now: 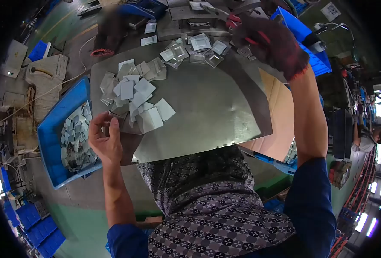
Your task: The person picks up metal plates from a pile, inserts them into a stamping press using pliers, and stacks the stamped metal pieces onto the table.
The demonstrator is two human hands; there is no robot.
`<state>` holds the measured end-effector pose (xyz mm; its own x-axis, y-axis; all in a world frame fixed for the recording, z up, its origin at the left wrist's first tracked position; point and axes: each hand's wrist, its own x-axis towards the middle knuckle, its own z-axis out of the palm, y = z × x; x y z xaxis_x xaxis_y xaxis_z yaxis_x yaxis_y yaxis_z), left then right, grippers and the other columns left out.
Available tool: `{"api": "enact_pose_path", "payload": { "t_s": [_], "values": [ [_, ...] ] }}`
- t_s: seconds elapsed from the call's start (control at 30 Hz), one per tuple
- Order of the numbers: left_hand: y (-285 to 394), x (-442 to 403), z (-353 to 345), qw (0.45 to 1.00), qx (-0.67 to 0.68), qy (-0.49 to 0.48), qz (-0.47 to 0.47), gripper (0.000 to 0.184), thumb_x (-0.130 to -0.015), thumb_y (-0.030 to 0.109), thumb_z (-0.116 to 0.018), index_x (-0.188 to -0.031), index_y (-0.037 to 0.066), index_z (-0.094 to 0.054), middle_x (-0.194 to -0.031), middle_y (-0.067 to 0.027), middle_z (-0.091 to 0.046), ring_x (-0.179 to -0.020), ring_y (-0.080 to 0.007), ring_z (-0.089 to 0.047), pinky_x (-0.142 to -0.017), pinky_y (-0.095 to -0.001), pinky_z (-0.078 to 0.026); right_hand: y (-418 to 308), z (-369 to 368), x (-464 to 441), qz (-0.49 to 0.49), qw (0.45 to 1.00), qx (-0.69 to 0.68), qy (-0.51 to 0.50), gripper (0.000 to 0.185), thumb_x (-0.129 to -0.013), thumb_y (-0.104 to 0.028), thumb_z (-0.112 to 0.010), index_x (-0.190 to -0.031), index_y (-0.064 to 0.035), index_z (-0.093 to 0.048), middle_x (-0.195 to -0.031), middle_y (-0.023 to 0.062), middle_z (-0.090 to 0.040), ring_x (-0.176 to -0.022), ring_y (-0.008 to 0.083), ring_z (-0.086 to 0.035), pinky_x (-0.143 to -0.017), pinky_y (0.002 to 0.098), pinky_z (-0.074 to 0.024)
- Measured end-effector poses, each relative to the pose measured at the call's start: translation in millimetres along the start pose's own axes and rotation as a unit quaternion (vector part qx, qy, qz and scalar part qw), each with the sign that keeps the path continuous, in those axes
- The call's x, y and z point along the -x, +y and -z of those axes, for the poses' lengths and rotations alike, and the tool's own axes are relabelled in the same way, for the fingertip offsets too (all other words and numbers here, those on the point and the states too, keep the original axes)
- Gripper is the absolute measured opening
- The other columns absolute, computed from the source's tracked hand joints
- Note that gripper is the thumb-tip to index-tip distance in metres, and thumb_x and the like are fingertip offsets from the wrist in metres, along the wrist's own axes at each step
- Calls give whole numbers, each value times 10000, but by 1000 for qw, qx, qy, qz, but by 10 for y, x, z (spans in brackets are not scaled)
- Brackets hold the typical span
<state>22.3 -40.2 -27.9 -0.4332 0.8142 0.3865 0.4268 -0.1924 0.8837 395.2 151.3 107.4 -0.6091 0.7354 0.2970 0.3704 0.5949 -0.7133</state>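
My bare left hand (106, 137) is at the left edge of the metal table (207, 107), fingers curled and thumb close to them. Its fingertips meet the edge of a heap of thin square plates (144, 87); whether a plate is pinched there is hard to make out. A dark red-trimmed glove covers my right hand (270, 45), which is closed on a metal hand tool (214, 10) at the table's far right. The tool points left, over the back edge. Below it lies a second group of square pieces (200, 42), some with raised or framed centres.
A blue bin (53, 129) holding many small plates stands left of the table. Brown cardboard (280, 116) lies along the right edge. Another blue bin (323, 58) is behind my right hand. A dark glove (106, 41) rests at the back left. A person (365, 139) is far right.
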Motion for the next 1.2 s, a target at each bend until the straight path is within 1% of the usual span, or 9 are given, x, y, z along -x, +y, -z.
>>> {"api": "enact_pose_path", "payload": {
  "t_s": [0.1, 0.27, 0.57, 0.67, 0.73, 0.77, 0.8, 0.93, 1.2],
  "values": [
    [4, 13, -15, 1000, 10, 3, 13, 224, -834, 51, -674, -1043, 1, -612, -930, -37, -631, -802, -98, -531, -745, -236, -454, -355, 148, 250, -387, 872, -299, 0, 312, -923, -364, -595, -948, -65, -676, -727, 22, -629, -548, 69, -543, -438, 185, -379],
    [54, -8, -36, 999, 27, -13, 25, 206, -839, 48, -667, -1032, 1, -614, -920, -31, -628, -786, -92, -527, -735, -235, -455, -252, -139, 101, -229, 932, -262, 98, 332, -894, -385, -628, -983, -69, -674, -774, 23, -643, -535, 56, -517, -446, 174, -365],
    [12, 1, -24, 1000, 8, -7, 19, 209, -833, 65, -678, -1021, 2, -615, -883, -23, -624, -763, -82, -517, -712, -220, -439, -668, -181, -366, -404, 906, -81, 97, 228, -937, -253, -557, -942, -59, -677, -894, 10, -666, -740, 57, -571, -625, 205, -455],
    [13, -9, -31, 1000, -6, 2, -6, 201, -838, 64, -669, -1022, 3, -615, -881, -26, -629, -757, -88, -537, -713, -229, -453, -313, -60, -205, -371, 872, -315, 50, 225, -920, -254, -582, -943, -46, -665, -949, 57, -671, -806, 157, -610, -696, 288, -488],
    [115, 28, -47, 996, -3, -9, 86, 203, -824, 66, -678, -1012, 17, -618, -891, -43, -637, -763, -97, -562, -707, -245, -469, -207, -50, 92, -93, 996, 0, 1, 215, -894, -243, -609, -955, -41, -656, -991, 119, -655, -906, 268, -612, -789, 350, -485],
    [11, 45, -54, 996, -15, -5, 93, 208, -809, 65, -689, -1002, 32, -621, -890, -49, -631, -774, -113, -587, -700, -262, -483, -153, -51, 250, 97, 980, 174, 22, 212, -882, -233, -619, -972, -45, -655, -1019, 151, -644, -967, 322, -609, -841, 374, -481],
    [230, 9, -100, 992, 3, -9, 124, 233, -772, 72, -708, -985, 38, -622, -872, -61, -619, -770, -136, -601, -700, -283, -495, -129, -185, 364, 128, 974, 184, 38, 215, -884, -230, -617, -984, -42, -650, -1017, 147, -643, -958, 314, -607, -833, 369, -479],
    [172, -70, 29, 984, -103, -32, -139, 383, -609, 182, -735, -961, 63, -638, -894, -94, -618, -864, -286, -572, -831, -410, -428, -29, -1068, 363, -250, 951, -181, -7, 231, -891, -215, -608, -1029, -32, -632, -1010, 132, -642, -918, 282, -599, -801, 350, -472],
    [161, 33, -120, 923, -224, -155, -271, 387, -615, 267, -711, -945, 81, -633, -954, -78, -600, -995, -277, -534, -880, -400, -397, -138, -1543, 313, -260, 948, -163, -81, 278, -905, -187, -591, -1120, -11, -595, -996, 102, -640, -840, 219, -582, -737, 310, -458]
  ]
}}
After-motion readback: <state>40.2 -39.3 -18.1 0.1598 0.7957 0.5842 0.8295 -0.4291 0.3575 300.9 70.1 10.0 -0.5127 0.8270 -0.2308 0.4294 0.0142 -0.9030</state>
